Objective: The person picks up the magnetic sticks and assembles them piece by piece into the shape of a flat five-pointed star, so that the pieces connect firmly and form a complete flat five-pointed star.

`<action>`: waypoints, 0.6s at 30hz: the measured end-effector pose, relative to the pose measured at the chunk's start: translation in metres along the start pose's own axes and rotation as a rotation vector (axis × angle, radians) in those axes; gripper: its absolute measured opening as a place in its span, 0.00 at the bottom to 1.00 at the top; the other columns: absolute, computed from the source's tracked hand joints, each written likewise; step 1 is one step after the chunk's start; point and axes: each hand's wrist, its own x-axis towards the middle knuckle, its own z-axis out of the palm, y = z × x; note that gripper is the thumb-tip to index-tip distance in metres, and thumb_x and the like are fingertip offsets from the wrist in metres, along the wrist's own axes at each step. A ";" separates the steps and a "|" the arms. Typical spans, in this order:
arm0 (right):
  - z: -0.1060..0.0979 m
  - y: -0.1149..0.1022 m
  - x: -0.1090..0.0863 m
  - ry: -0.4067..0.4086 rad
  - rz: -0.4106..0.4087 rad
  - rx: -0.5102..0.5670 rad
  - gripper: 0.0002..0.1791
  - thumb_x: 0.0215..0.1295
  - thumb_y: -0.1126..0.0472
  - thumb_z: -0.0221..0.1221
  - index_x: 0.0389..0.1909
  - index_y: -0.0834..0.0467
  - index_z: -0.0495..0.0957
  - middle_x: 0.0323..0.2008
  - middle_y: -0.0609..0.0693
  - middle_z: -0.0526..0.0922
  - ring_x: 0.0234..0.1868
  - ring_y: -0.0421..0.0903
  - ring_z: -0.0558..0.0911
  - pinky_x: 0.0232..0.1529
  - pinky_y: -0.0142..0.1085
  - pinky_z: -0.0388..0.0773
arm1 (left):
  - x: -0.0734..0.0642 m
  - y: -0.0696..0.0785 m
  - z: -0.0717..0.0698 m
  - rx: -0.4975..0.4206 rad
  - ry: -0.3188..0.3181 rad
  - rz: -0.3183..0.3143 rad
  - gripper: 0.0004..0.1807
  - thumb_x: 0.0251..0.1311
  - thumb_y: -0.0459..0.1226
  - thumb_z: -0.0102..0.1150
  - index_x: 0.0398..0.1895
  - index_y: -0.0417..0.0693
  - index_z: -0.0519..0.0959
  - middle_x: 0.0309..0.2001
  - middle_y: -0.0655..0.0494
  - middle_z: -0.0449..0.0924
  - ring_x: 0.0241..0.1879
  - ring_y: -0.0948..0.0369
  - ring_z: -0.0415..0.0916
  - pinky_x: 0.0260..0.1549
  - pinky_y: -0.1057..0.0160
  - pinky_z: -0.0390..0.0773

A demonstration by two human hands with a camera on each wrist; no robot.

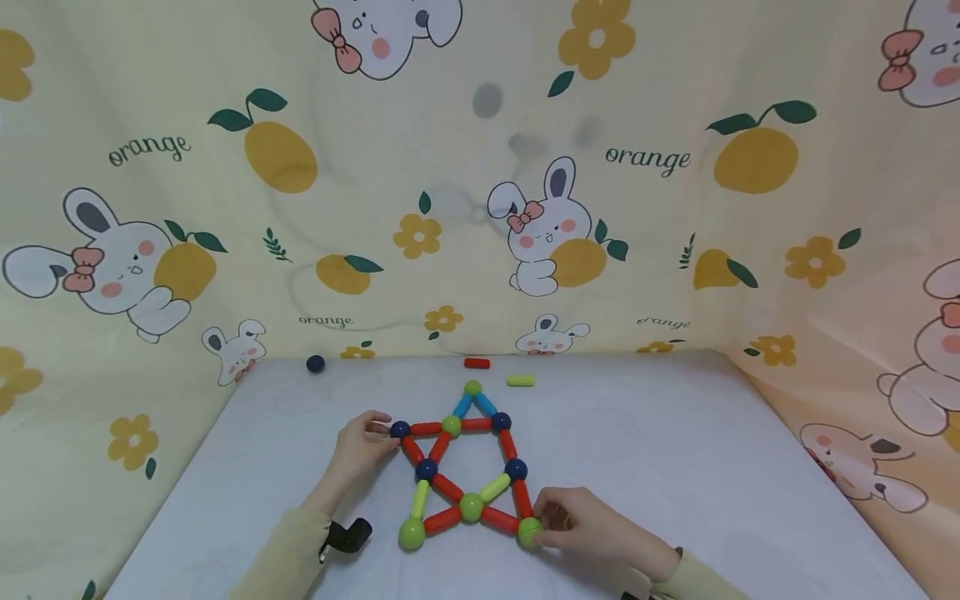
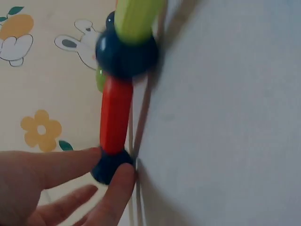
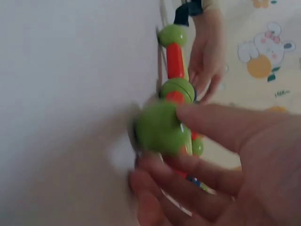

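A flat frame of colored rods [image 1: 447, 487] joined by green and dark blue balls lies on the white table. At its upper left corner my left hand [image 1: 358, 450] pinches a dark blue ball [image 2: 109, 168] between thumb and finger. A red rod [image 2: 115, 115] runs from that ball to another dark blue ball [image 2: 127, 54]. With my right hand [image 1: 596, 525] I grip the green ball [image 1: 529, 533] at the lower right corner, thumb on one side and fingers on the other. The frame's top is a green ball [image 1: 472, 387] on two blue rods.
Behind the frame lie a loose red rod [image 1: 477, 363] and a loose yellow-green rod [image 1: 521, 381]. A single dark blue ball [image 1: 315, 364] sits near the table's back left. A patterned cloth [image 1: 480, 175] with rabbits and oranges hangs around the table [image 1: 660, 442].
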 end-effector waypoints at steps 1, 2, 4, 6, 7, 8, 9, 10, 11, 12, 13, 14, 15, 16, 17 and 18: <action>0.001 -0.001 0.001 -0.038 -0.028 0.014 0.10 0.62 0.54 0.64 0.39 0.53 0.77 0.29 0.41 0.79 0.30 0.38 0.76 0.31 0.30 0.76 | -0.001 0.001 0.001 -0.005 0.000 -0.014 0.20 0.54 0.31 0.67 0.50 0.36 0.75 0.41 0.43 0.78 0.33 0.57 0.79 0.32 0.62 0.81; 0.002 -0.002 0.003 -0.072 -0.057 0.020 0.09 0.62 0.55 0.64 0.40 0.54 0.78 0.29 0.41 0.79 0.30 0.37 0.76 0.32 0.30 0.77 | -0.002 0.003 0.001 -0.009 0.000 -0.027 0.21 0.54 0.32 0.67 0.51 0.36 0.74 0.41 0.42 0.77 0.32 0.57 0.79 0.31 0.62 0.81; 0.000 -0.002 0.006 -0.138 -0.096 0.037 0.08 0.63 0.56 0.63 0.41 0.54 0.78 0.30 0.41 0.79 0.31 0.36 0.76 0.33 0.30 0.78 | -0.006 0.008 0.003 -0.004 -0.011 -0.042 0.25 0.54 0.34 0.67 0.54 0.35 0.72 0.42 0.40 0.76 0.30 0.58 0.77 0.29 0.63 0.80; -0.005 -0.002 0.011 -0.183 -0.106 0.051 0.08 0.64 0.57 0.62 0.42 0.54 0.78 0.32 0.41 0.80 0.32 0.37 0.77 0.36 0.31 0.78 | -0.010 0.013 0.005 -0.005 -0.044 -0.067 0.31 0.53 0.36 0.69 0.58 0.35 0.69 0.43 0.40 0.75 0.29 0.57 0.77 0.29 0.63 0.81; -0.009 -0.002 0.013 -0.193 -0.101 0.055 0.07 0.64 0.58 0.61 0.42 0.54 0.79 0.33 0.42 0.80 0.33 0.38 0.77 0.37 0.31 0.78 | -0.011 0.015 0.006 0.002 -0.062 -0.074 0.34 0.51 0.37 0.70 0.61 0.35 0.67 0.43 0.40 0.75 0.29 0.57 0.77 0.29 0.62 0.81; -0.014 -0.001 0.016 -0.194 -0.096 0.049 0.08 0.65 0.58 0.61 0.42 0.54 0.79 0.33 0.42 0.81 0.34 0.38 0.78 0.38 0.32 0.78 | -0.013 0.017 0.007 0.012 -0.082 -0.079 0.38 0.50 0.38 0.72 0.63 0.36 0.65 0.43 0.40 0.75 0.30 0.57 0.77 0.29 0.62 0.80; -0.020 0.000 0.019 -0.188 -0.089 0.042 0.08 0.65 0.59 0.61 0.43 0.55 0.79 0.34 0.43 0.81 0.35 0.40 0.78 0.39 0.32 0.78 | -0.014 0.018 0.007 0.018 -0.104 -0.086 0.42 0.48 0.38 0.73 0.65 0.36 0.62 0.43 0.41 0.75 0.31 0.57 0.76 0.30 0.61 0.81; -0.026 0.000 0.024 -0.175 -0.079 0.030 0.08 0.65 0.59 0.61 0.44 0.55 0.78 0.35 0.44 0.81 0.36 0.41 0.78 0.40 0.33 0.78 | -0.015 0.019 0.008 0.016 -0.129 -0.099 0.46 0.47 0.39 0.74 0.67 0.37 0.60 0.44 0.42 0.74 0.32 0.56 0.76 0.31 0.61 0.81; -0.033 0.001 0.028 -0.155 -0.072 0.012 0.09 0.65 0.59 0.60 0.45 0.56 0.78 0.35 0.44 0.81 0.36 0.42 0.79 0.40 0.33 0.78 | -0.017 0.020 0.009 0.011 -0.152 -0.111 0.49 0.45 0.38 0.75 0.68 0.37 0.57 0.44 0.42 0.74 0.33 0.56 0.77 0.31 0.60 0.81; -0.041 0.002 0.034 -0.132 -0.066 -0.007 0.10 0.65 0.60 0.60 0.46 0.57 0.78 0.36 0.45 0.81 0.37 0.43 0.79 0.41 0.34 0.78 | -0.018 0.020 0.010 0.015 -0.172 -0.116 0.51 0.44 0.38 0.76 0.69 0.38 0.55 0.45 0.43 0.74 0.33 0.56 0.76 0.32 0.60 0.81; -0.049 0.003 0.039 -0.105 -0.062 -0.030 0.11 0.65 0.60 0.60 0.47 0.58 0.78 0.36 0.46 0.81 0.37 0.44 0.79 0.41 0.34 0.78 | -0.018 0.020 0.010 0.015 -0.185 -0.120 0.53 0.43 0.38 0.77 0.70 0.38 0.54 0.45 0.43 0.74 0.34 0.56 0.76 0.32 0.60 0.81; -0.057 0.005 0.046 -0.074 -0.063 -0.056 0.12 0.65 0.60 0.60 0.48 0.60 0.77 0.36 0.46 0.81 0.38 0.45 0.79 0.41 0.35 0.78 | -0.019 0.020 0.011 0.010 -0.194 -0.126 0.55 0.42 0.37 0.77 0.71 0.39 0.53 0.45 0.43 0.74 0.34 0.56 0.76 0.33 0.60 0.81; -0.065 0.007 0.053 -0.041 -0.065 -0.081 0.13 0.65 0.60 0.61 0.48 0.61 0.77 0.36 0.47 0.81 0.38 0.45 0.78 0.41 0.35 0.78 | -0.020 0.020 0.011 -0.001 -0.198 -0.133 0.56 0.41 0.36 0.78 0.71 0.39 0.52 0.45 0.43 0.74 0.33 0.55 0.76 0.33 0.59 0.82; -0.074 0.008 0.060 -0.007 -0.064 -0.099 0.14 0.65 0.61 0.61 0.49 0.62 0.76 0.36 0.47 0.80 0.38 0.46 0.78 0.41 0.36 0.78 | -0.021 0.020 0.012 -0.009 -0.201 -0.137 0.56 0.40 0.35 0.78 0.72 0.40 0.51 0.45 0.43 0.74 0.32 0.55 0.76 0.33 0.59 0.82; -0.082 0.010 0.067 0.029 -0.067 -0.117 0.15 0.65 0.62 0.61 0.49 0.63 0.76 0.36 0.48 0.80 0.38 0.46 0.78 0.41 0.36 0.78 | -0.022 0.019 0.012 -0.016 -0.202 -0.136 0.57 0.40 0.34 0.78 0.72 0.40 0.50 0.45 0.43 0.74 0.32 0.55 0.77 0.32 0.59 0.82; -0.089 0.012 0.075 0.063 -0.065 -0.128 0.15 0.65 0.62 0.61 0.49 0.64 0.76 0.36 0.48 0.80 0.38 0.46 0.78 0.41 0.36 0.78 | -0.023 0.018 0.012 -0.016 -0.201 -0.130 0.57 0.40 0.34 0.78 0.72 0.39 0.50 0.45 0.42 0.74 0.31 0.56 0.77 0.32 0.59 0.82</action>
